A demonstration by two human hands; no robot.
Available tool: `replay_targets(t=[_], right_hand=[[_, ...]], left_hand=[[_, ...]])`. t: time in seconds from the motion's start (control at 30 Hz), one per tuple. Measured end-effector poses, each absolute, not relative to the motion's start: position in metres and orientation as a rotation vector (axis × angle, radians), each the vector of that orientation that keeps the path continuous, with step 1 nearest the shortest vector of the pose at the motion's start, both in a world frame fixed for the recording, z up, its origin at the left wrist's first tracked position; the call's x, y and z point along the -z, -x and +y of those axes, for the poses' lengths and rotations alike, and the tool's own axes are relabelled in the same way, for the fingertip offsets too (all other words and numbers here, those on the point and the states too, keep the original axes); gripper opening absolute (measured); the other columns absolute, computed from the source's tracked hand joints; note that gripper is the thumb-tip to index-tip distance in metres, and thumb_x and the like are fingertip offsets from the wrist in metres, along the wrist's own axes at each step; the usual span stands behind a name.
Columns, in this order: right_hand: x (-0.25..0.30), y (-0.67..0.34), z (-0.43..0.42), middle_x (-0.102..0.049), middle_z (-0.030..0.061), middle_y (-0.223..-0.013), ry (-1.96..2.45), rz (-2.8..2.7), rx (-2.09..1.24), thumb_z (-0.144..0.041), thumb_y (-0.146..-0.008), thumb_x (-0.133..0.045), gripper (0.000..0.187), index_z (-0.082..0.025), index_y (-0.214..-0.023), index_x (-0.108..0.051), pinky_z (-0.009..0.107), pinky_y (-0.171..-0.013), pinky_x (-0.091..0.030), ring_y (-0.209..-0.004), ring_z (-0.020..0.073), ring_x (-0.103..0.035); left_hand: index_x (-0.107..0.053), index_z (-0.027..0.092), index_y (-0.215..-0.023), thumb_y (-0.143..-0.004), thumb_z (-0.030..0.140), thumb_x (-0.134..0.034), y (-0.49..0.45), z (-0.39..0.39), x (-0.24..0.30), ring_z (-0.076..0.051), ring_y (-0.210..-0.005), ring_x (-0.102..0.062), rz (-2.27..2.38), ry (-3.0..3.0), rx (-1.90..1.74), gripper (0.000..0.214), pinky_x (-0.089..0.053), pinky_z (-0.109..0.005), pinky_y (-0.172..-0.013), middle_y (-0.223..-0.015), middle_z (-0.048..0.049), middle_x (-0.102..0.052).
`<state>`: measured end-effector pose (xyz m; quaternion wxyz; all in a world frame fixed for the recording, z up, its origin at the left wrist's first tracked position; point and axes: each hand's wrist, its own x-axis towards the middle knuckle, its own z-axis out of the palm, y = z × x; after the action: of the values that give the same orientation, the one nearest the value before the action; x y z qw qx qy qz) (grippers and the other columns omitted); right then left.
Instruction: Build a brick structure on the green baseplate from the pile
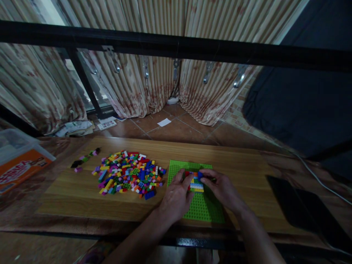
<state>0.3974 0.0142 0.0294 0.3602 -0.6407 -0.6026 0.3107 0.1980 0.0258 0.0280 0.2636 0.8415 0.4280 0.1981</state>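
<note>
A small stack of plastic building bricks [196, 185] in white, yellow, blue and red stands on a green studded baseplate [203, 209]. My left hand [176, 196] grips the stack from the left, and my right hand [221, 189] presses on it from the right, with fingertips near a blue brick on top. The hands hide part of the stack and its base. Left of the baseplate, a large pile of mixed loose bricks [128, 174] lies on a wood-grain board [68, 192]. A short row of dark and purple bricks [85, 159] lies beyond the pile.
A clear plastic box with an orange label [19, 165] sits at the far left. A black flat slab [299, 209] and a white cable [321, 185] lie to the right. A black rail [176, 46] crosses above the table, with curtains and a tiled floor beyond.
</note>
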Motion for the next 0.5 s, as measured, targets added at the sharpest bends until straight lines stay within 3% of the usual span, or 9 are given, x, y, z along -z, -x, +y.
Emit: replay_targets(t=[0.5], right_hand=[[-0.0308, -0.3986, 0.0154, -0.074, 0.0056, -0.098, 1.663, -1.569, -0.838, -0.032, -0.080, -0.060, 0.027, -0.023, -0.104, -0.068, 0.039, -0.085, -0.053, -0.093, 0.0231, -0.068]], left_hand=[[-0.039, 0.024, -0.140, -0.083, 0.022, -0.057, -0.1996, 0.0228, -0.0274, -0.027, -0.135, -0.038, 1.155, -2.273, -0.532, 0.060, -0.036, -0.042, -0.111, -0.147, -0.0121, -0.035]])
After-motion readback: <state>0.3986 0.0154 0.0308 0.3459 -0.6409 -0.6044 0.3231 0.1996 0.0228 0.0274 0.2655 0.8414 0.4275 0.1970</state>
